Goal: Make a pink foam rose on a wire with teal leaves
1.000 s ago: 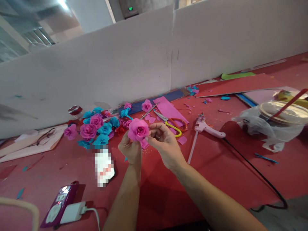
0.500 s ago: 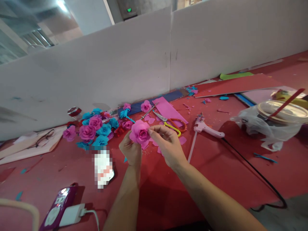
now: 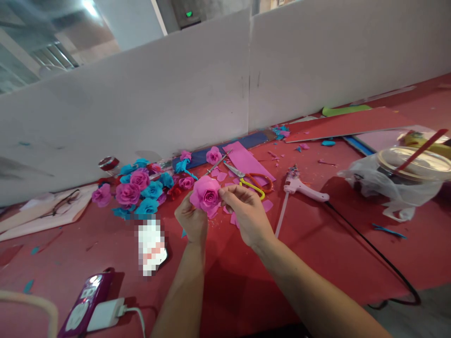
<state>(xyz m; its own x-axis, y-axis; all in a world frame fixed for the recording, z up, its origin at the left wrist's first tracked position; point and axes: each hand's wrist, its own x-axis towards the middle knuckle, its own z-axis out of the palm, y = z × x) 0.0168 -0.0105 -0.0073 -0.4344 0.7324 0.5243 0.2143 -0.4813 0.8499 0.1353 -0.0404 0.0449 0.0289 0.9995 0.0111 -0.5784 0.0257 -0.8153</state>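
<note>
Head view: a pink flower (image 3: pixel 205 193) sits between the two hands, lifted toward the viewer near the middle of the scene, its spiral centre facing back at the camera. It looks made of paper or a thin foam sheet, so I would judge it very light and not slippery — soft at the outer petals, a little firmer where they gather at the core. The rims would probably crease or tear under a hard squeeze; the sound place to take hold is low, at the base behind the bloom, with only a light pinch on any single petal.

The left hand (image 3: pixel 192 219), at seven o'clock from the bloom's centre, has its grip curled closed around the flower's underside; the petals hide just what the fingertips press on. The right hand (image 3: pixel 246 213), at four o'clock, has a narrow grip: thumb and forefinger pinch the outer petal edge at three o'clock, with next to no gap between them, the other fingers folded loosely behind.

On the red counter (image 3: pixel 225 286), a bunch of pink and blue flowers (image 3: pixel 136 191) lies at nine o'clock from the held one. Scissors (image 3: pixel 242 175) rest at two o'clock, beside a pink sheet (image 3: pixel 243 157) — and a glue gun (image 3: pixel 303 188) lies well apart at three, its cord trailing toward four.
</note>
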